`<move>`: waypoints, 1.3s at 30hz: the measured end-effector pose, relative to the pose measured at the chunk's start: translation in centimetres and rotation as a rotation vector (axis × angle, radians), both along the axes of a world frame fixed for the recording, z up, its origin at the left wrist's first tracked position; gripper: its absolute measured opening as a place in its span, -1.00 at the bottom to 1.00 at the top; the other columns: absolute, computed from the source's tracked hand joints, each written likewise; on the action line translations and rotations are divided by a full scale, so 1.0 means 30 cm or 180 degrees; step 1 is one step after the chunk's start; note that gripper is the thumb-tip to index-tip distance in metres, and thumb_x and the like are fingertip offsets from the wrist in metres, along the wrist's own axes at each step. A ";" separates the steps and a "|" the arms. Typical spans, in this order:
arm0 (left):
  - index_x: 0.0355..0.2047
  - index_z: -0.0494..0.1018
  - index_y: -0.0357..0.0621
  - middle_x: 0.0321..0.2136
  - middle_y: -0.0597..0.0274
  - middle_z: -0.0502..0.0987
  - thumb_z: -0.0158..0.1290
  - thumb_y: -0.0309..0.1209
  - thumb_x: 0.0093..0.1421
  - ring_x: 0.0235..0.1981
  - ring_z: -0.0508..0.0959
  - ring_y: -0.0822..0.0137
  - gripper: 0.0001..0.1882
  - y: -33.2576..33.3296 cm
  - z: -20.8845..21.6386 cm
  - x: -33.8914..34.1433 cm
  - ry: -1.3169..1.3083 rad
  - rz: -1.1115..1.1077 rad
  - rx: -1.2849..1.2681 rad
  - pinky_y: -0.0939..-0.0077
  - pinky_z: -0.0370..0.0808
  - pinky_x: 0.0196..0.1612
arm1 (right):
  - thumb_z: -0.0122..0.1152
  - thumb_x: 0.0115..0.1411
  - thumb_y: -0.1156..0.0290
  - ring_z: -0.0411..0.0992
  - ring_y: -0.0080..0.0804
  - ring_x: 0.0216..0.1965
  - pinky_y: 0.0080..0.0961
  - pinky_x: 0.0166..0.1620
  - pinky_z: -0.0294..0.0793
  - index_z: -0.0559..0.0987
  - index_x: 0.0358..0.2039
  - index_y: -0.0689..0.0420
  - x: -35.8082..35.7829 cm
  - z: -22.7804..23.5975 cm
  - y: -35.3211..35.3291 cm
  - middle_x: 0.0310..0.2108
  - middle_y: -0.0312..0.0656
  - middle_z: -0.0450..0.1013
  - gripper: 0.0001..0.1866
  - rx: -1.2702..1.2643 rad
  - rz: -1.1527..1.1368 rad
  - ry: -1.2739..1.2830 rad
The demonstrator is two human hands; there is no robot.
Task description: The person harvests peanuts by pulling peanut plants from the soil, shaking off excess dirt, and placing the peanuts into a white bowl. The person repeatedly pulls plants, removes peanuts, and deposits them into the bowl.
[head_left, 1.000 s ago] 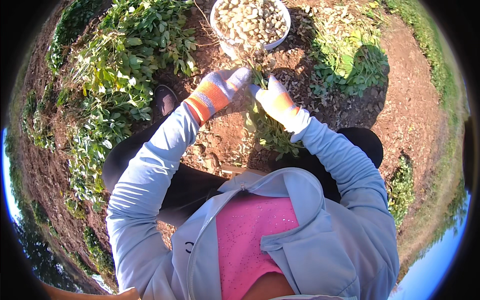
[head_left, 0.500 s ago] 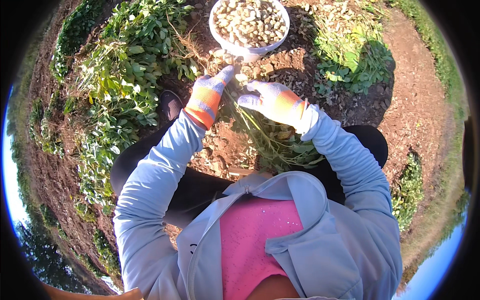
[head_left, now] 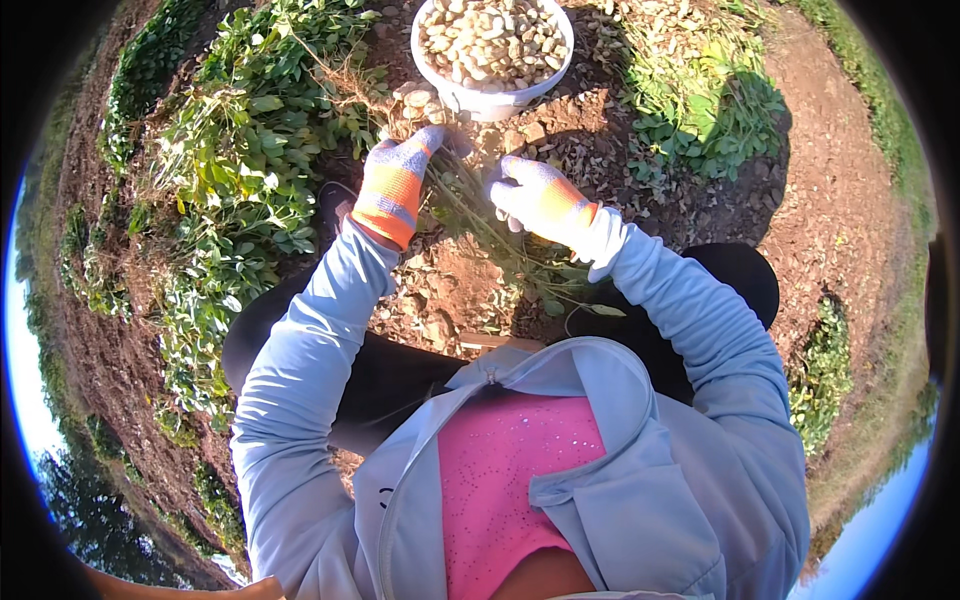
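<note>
My left hand (head_left: 393, 187), in an orange and grey glove, is closed around the stems of a pulled peanut plant (head_left: 470, 205). Its roots and a cluster of peanuts (head_left: 413, 103) stick out past my fingers, while its leafy end trails down toward my right knee. My right hand (head_left: 540, 200), gloved alike, is curled shut to the right of the stems. Small roundish lumps that look like peanuts show beneath its fingers. Just beyond both hands stands a white bucket (head_left: 490, 104), heaped with picked peanuts (head_left: 490, 40).
Piled leafy peanut plants (head_left: 245, 160) lie along my left. Another heap of plants (head_left: 705, 110) is at the far right, partly in shade. Clods and loose soil (head_left: 450, 275) cover the ground between my legs. A shoe (head_left: 335, 200) shows beside my left wrist.
My left hand and the plant have shifted slightly left. My right hand's fingers have gone from spread near the peanuts to curled in, and it sits a little lower.
</note>
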State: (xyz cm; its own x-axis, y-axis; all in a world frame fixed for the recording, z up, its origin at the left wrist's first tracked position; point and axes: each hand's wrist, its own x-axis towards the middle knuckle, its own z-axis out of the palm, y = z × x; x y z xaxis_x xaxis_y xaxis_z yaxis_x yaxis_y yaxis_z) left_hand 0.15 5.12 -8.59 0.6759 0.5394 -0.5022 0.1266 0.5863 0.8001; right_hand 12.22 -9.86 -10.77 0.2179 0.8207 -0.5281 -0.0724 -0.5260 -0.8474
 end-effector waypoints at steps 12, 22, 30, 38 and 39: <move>-0.24 0.42 -0.31 -0.42 0.21 0.53 -0.02 -0.38 0.16 -0.39 0.52 0.39 -0.76 0.022 -0.018 -0.020 -0.0190 -0.0686 0.0434 0.56 0.44 -0.26 | 0.00 0.18 0.19 0.39 -0.65 -0.55 -0.66 -0.55 0.35 0.47 -0.29 0.11 0.190 0.165 0.019 -0.58 -0.35 0.42 -0.74 0.0584 -0.0109 -0.0837; -0.42 0.38 -0.12 -0.62 0.37 0.38 -0.06 -0.25 0.21 -0.60 0.36 0.54 -0.80 -0.037 -0.056 0.003 -0.0077 -0.1273 0.1172 0.66 0.32 -0.51 | -0.17 0.27 0.12 0.30 -0.48 -0.05 -0.53 0.03 0.24 0.39 -0.08 0.20 0.177 0.136 0.090 -0.14 -0.16 0.38 -0.59 0.2010 0.0052 -0.0467; -0.24 0.40 -0.30 -0.40 0.30 0.50 -0.01 -0.48 0.14 -0.40 0.47 0.55 -0.81 -0.051 -0.062 0.019 -0.0986 -0.0954 -0.0445 0.68 0.40 -0.36 | 0.20 0.07 0.29 0.43 -0.44 -0.28 -0.49 -0.22 0.43 0.29 -0.10 0.10 0.084 0.147 0.115 -0.26 -0.18 0.41 -0.58 0.1953 -0.0128 -0.1731; -0.27 0.37 -0.30 -0.61 0.27 0.46 -0.01 -0.48 0.12 -0.52 0.47 0.44 -0.82 -0.062 -0.071 0.026 -0.0267 -0.0915 0.0374 0.62 0.41 -0.44 | 0.31 -0.05 0.21 0.44 -0.31 -0.36 -0.46 -0.28 0.44 0.37 -0.21 0.16 0.036 0.072 0.163 -0.32 -0.11 0.39 -0.54 0.2028 -0.0573 -0.1850; -0.29 0.34 -0.26 -0.61 0.27 0.42 -0.12 -0.46 0.19 -0.63 0.44 0.39 -0.87 -0.078 -0.038 0.022 0.0266 -0.0885 0.0543 0.55 0.39 -0.54 | 0.28 -0.02 0.25 0.43 -0.31 -0.35 -0.45 -0.29 0.42 0.37 -0.23 0.18 0.031 0.076 0.165 -0.35 -0.11 0.40 -0.59 0.1916 -0.0540 -0.1679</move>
State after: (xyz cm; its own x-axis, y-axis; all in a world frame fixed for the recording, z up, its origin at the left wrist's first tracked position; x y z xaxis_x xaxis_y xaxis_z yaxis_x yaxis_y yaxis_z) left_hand 0.81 2.77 -9.74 0.7693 0.4211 -0.4805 0.3322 0.3787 0.8638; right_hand 13.14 -4.92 -8.48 0.4612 0.8646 0.1993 0.3772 0.0122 -0.9260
